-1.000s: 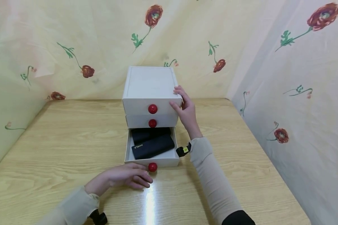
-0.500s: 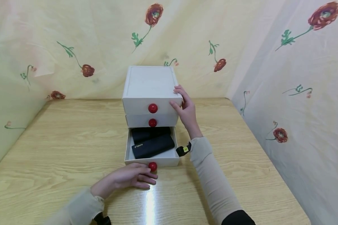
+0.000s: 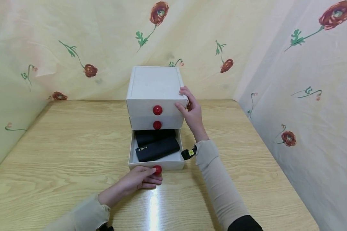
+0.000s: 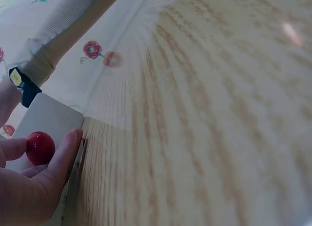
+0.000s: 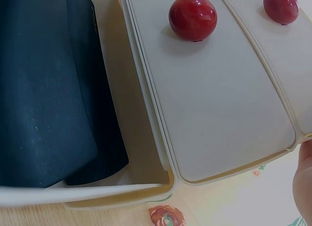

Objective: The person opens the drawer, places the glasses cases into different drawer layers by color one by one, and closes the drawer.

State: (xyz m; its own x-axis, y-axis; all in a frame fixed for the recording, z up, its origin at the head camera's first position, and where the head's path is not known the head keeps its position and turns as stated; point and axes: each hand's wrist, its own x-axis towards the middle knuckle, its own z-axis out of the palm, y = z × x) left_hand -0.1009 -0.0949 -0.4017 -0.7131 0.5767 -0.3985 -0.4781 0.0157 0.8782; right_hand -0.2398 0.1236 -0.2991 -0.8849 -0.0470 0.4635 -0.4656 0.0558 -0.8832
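Note:
A white drawer unit [image 3: 156,85] with red round knobs stands on the table, its bottom drawer [image 3: 170,165] pulled out. Two long black flat cases [image 3: 158,149] lie inside the drawer, overlapping; one has small pale lettering. My left hand [image 3: 136,180] is at that drawer's front, pinching its red knob [image 4: 40,148] between thumb and fingers. At the unit's upper right front corner, my right hand [image 3: 193,114] grips the edge, thumb on the front face and fingers along the top edge and side. In the right wrist view, the black cases [image 5: 44,89] appear close up.
The wooden table [image 3: 75,138] spreads around the drawer unit. Behind and to the right hangs flower-printed cloth [image 3: 110,32]. The middle drawer [image 3: 141,123] and the top drawer [image 3: 140,107] are closed.
My left hand has moved slightly right and up, and its thumb has come onto the bottom drawer's knob, taking hold of it. The right hand and the drawer have stayed in place.

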